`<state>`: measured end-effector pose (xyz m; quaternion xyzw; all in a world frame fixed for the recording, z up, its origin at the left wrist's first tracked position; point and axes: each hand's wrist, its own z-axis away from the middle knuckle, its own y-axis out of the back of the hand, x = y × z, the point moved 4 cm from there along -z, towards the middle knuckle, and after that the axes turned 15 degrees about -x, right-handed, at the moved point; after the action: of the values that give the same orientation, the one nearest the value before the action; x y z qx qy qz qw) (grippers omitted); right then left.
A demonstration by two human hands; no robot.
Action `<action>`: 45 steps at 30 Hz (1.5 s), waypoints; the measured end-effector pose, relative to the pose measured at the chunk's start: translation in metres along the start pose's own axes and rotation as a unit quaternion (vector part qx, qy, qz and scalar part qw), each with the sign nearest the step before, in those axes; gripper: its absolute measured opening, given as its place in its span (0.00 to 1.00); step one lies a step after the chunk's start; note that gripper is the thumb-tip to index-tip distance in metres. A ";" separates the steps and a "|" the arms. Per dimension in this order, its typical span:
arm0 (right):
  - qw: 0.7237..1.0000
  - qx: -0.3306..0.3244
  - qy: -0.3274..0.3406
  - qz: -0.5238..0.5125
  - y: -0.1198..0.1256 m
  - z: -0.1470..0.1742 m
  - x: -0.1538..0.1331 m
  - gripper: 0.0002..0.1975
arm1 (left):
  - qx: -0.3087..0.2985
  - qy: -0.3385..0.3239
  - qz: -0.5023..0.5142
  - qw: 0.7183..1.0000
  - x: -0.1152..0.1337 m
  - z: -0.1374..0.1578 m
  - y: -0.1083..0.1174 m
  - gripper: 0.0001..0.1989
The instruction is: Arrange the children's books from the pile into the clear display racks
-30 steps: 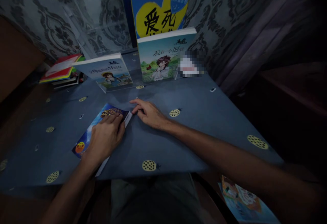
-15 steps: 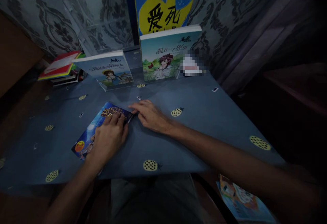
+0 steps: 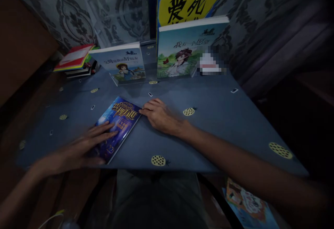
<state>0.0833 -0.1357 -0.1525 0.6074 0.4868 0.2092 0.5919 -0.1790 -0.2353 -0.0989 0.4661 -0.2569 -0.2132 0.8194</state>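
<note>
A dark blue and purple paperback book [image 3: 126, 121] with gold lettering lies slanted on the patterned tablecloth, its front cover up. My left hand [image 3: 85, 144], a little blurred, rests over its lower left part with the fingers stretched out and apart. At the upper right corner of that book, the thumb and forefinger of my right hand [image 3: 159, 117] are pinched together on the cover's edge. The remaining fingers of the right hand are curled.
Two books stand at the back, a pale blue one [image 3: 127, 65] and a green one [image 3: 180, 53], before a large blue-yellow book [image 3: 189, 4]. A stack of books [image 3: 77, 60] lies back left. Below the table at right is a colourful book [image 3: 250, 204].
My left hand has slid left and down off the cover's middle, uncovering the gold title, and its fingers have spread. My right hand stays at the corner. The camera view has shifted.
</note>
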 end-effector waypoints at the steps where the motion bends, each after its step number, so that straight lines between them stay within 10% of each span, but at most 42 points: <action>1: 1.000 -0.005 -0.003 0.005 0.000 0.000 -0.001 0.16 | 0.000 -0.003 -0.002 1.000 -0.003 0.011 -0.003 0.35; 14: 0.994 0.013 -0.107 0.022 -0.003 0.000 0.031 0.27 | 0.144 0.043 -0.108 0.983 0.009 -0.040 -0.017 0.31; 45: 0.986 -0.009 0.119 -0.116 0.005 0.000 -0.013 0.11 | 0.213 0.003 -0.037 0.976 0.038 -0.061 0.010 0.20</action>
<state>0.0793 -0.1453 -0.1440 0.5122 0.6188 0.2146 0.5556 -0.1103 -0.2134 -0.1085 0.6395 -0.2765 -0.1826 0.6937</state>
